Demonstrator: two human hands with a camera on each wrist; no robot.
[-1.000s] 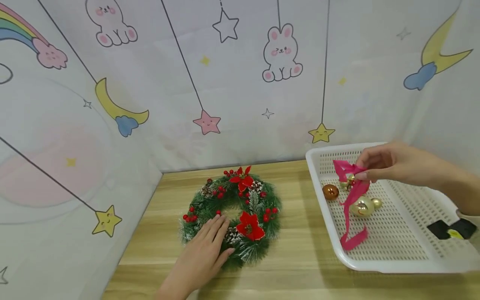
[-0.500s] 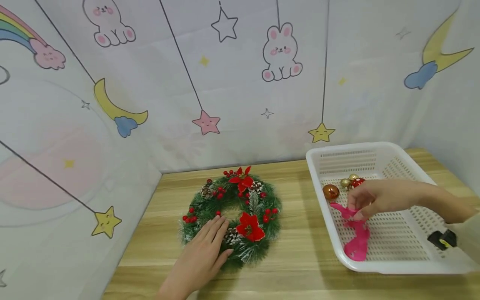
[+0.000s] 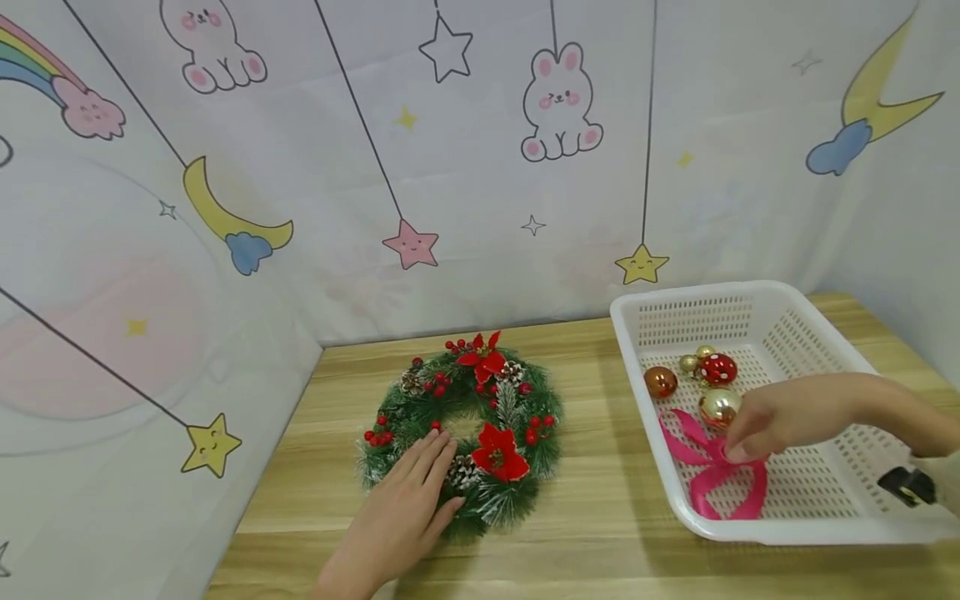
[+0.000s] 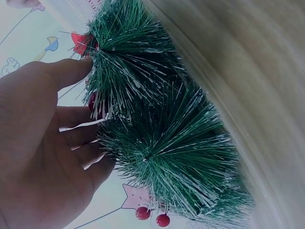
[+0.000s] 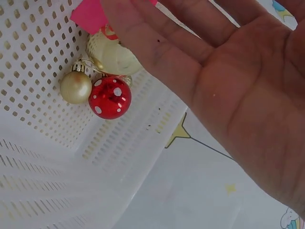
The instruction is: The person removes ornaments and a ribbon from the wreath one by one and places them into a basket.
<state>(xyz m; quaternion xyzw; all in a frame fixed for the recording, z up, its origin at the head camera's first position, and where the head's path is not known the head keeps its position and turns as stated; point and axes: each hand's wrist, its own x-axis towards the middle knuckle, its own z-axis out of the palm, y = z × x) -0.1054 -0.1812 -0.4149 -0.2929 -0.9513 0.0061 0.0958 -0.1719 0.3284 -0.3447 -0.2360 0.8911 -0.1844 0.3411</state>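
Note:
A green wreath (image 3: 408,417) with red poinsettias, berries and pine cones lies flat on the wooden table. My left hand (image 3: 405,508) rests on its near left side, fingers straight and pointing at the centre hole; the left wrist view shows the palm and thumb (image 4: 71,74) against the frosted needles. Inside the white basket (image 3: 750,531), my right hand (image 3: 798,417) pinches a pink ribbon bow (image 3: 718,468) at its knot, low over the basket floor. Its loops and tails spread toward the basket's left side. In the right wrist view the fingers hide most of the bow (image 5: 89,16).
Behind the bow in the basket are a pale gold ball (image 3: 720,407), a copper ball (image 3: 661,382), a red ball with white dots (image 3: 718,368) and small gold balls (image 3: 688,363). A wall cloth (image 3: 480,192) printed with stars and rabbits hangs close behind the table.
My right hand has lowered the pink ribbon bow into the basket, and its loops now spread open near the basket floor. The left hand stays on the wreath.

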